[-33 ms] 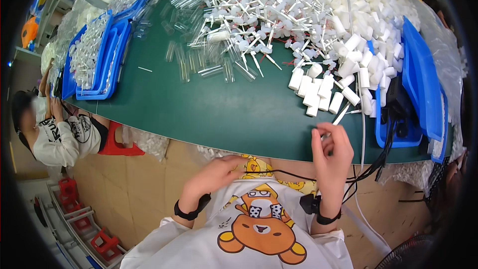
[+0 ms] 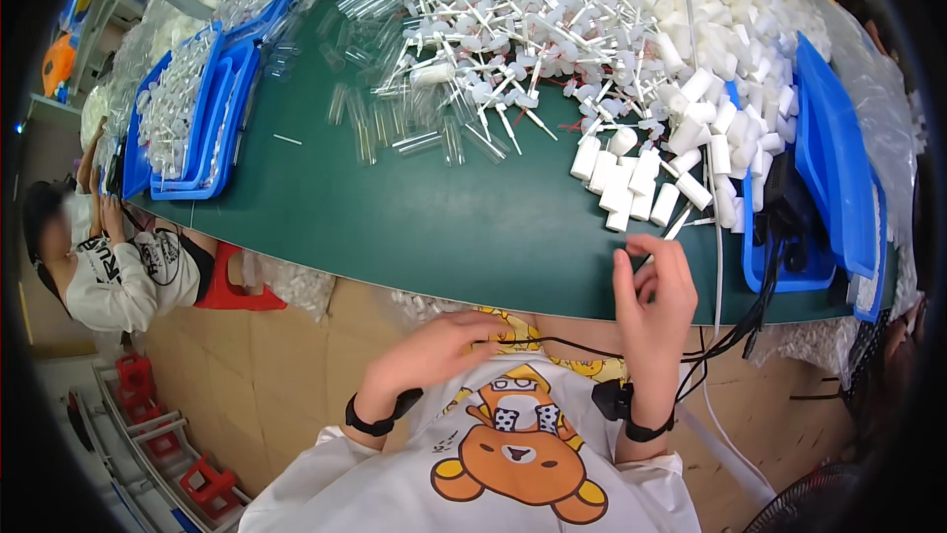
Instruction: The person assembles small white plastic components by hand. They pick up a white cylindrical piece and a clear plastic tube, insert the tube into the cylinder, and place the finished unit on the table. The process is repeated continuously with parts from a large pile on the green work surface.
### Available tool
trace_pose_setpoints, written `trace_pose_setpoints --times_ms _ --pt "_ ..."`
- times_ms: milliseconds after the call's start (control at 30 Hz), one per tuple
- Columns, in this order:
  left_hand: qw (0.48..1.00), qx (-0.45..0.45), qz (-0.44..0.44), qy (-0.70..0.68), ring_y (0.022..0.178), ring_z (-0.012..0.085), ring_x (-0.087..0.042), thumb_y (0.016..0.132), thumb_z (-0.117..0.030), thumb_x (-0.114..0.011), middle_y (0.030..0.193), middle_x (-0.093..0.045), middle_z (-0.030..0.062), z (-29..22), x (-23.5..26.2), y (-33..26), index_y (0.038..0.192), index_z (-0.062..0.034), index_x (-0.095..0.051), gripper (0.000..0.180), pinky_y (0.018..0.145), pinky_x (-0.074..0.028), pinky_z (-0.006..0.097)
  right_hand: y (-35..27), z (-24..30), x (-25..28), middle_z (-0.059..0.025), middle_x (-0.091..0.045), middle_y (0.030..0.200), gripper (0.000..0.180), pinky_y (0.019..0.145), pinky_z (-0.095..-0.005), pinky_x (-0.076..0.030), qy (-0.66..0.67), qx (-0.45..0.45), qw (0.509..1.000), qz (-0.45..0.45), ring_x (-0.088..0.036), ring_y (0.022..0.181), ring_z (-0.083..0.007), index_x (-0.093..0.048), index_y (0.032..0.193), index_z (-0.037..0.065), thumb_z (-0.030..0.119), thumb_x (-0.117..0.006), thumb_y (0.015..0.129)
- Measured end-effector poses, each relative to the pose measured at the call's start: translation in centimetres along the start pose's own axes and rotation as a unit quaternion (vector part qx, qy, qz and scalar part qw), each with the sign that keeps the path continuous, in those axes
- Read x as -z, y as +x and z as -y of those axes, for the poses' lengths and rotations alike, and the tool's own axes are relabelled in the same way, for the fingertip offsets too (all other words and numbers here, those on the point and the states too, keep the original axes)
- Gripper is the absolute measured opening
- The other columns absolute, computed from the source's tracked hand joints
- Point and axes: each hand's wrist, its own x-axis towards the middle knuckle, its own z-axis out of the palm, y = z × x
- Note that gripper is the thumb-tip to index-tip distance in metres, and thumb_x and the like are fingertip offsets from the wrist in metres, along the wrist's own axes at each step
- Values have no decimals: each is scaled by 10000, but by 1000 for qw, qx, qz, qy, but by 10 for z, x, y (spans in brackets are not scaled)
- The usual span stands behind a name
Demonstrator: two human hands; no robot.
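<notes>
While the right hand [image 2: 653,288] pinches a thin white stem [image 2: 679,223] at the green table [image 2: 414,227] edge, the left hand [image 2: 431,354] rests loosely open, empty, near the lap. Best: grip near the stem's end, keep it level. White caps [image 2: 631,183] just beyond; clear tubes [image 2: 395,129] mid-table; blue trays [image 2: 212,124] left, blue bin [image 2: 834,168] right. No labels legible.

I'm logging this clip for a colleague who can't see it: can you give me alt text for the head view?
Seen from above, a person's right hand is raised at the near edge of a green table, pinching a small white piece, while the left hand rests low by the shirt. Ahead lie white plastic caps, clear tubes and blue trays.
</notes>
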Motion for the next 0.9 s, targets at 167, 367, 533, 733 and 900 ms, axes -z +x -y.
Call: trace_pose_setpoints --times_ms 167,367,533,733,900 --pt "990 -123 6 -62 757 298 -587 869 -107 -530 869 -589 134 -70 26 39 970 -21 -595 148 672 -467 372 12 24 -13 -118 -570 859 177 637 -331 -443 -43 134 990 -25 -528 710 -256 -570 931 -6 39 -632 772" --pt "971 -84 -217 -50 541 219 -520 858 -46 -533 690 -549 121 -59 31 74 859 16 -547 64 512 -415 310 49 53 -33 -148 -579 996 217 679 -383 -477 -111 191 974 41 -595 800 -319 -551 1014 -12 23 -576 801" --pt "967 -79 -200 -134 552 123 -503 862 -26 -508 714 -582 74 -45 32 70 847 17 -559 69 513 -406 259 86 48 -70 -225 -498 1200 332 692 -410 -518 -286 169 938 100 -625 817 -367 -505 1113 -49 42 -557 798" --pt "959 -83 -203 -181 569 91 -489 888 -49 -489 726 -586 51 -46 36 66 845 17 -557 104 522 -404 221 82 48 -80 -260 -482 1189 262 682 -406 -509 -248 146 949 125 -617 739 -370 -549 982 -113 65 -583 792" --pt "952 -43 -190 -236 584 64 -492 918 -81 -471 725 -571 28 -41 36 66 872 5 -582 148 537 -412 202 69 50 -59 -211 -586 934 122 643 -398 -487 -172 126 976 39 -606 719 -355 -627 839 -60 32 -602 763"
